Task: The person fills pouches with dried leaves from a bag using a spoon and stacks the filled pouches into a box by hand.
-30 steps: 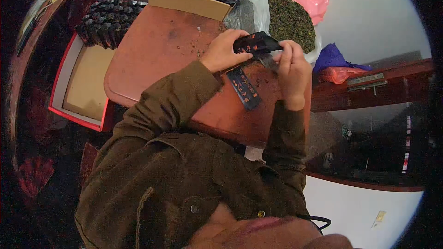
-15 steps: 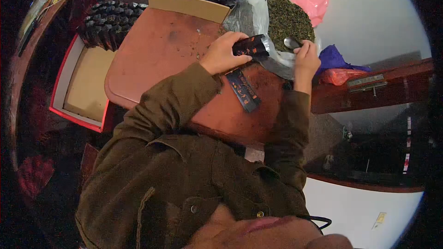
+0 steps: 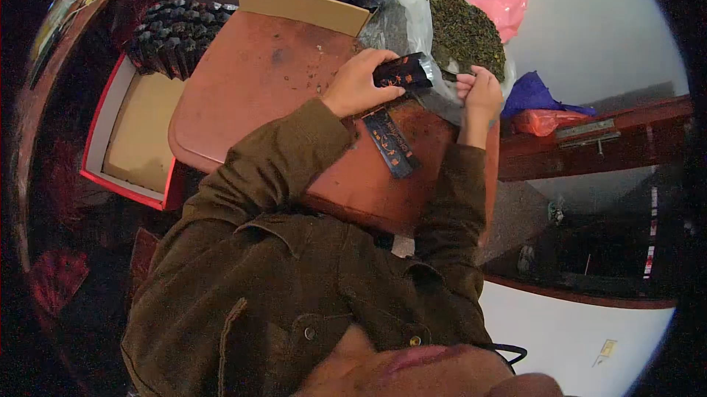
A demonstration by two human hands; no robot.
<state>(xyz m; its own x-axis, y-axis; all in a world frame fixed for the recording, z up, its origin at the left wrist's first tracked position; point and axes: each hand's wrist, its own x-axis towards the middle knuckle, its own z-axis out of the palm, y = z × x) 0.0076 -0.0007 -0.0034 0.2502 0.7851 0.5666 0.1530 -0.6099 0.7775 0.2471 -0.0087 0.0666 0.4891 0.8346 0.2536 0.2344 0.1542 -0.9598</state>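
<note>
Currently L hand (image 3: 359, 82) grips a slim black foil packet w/ orange print (image 3: 400, 73), thumb along the near side, fingers round the far side. Pkt sits over the far part of a red-brown smooth-topped table (image 3: 250, 95); can't tell if its underside touches. Key geometry: pkt long axis runs approx. crosswise, L to R, its silvery open mouth facing R, i.e. toward R hand (image 3: 482, 96) and away from L palm. R fingers are closed on the dark handle of a small metal spoon (image 3: 451, 67); bowl points back L and away from me, just R of the pkt mouth, apart from it. Bowl is at the near-L edge of a round heap of dried green leaf (image 3: 471, 32) in a clear plastic bag (image 3: 417, 18); contents of bowl too small to read. R hand is nearer the leaf, L hand nearer the body of the pkt. Second flat black packet w/ orange print (image 3: 390, 145) lies on tabletop, nearer me, long axis slanting down to R, untouched by either hand. Beyond L hand: open brown cardboard box (image 3: 305, 9) w/ more black pkts inside.
</note>
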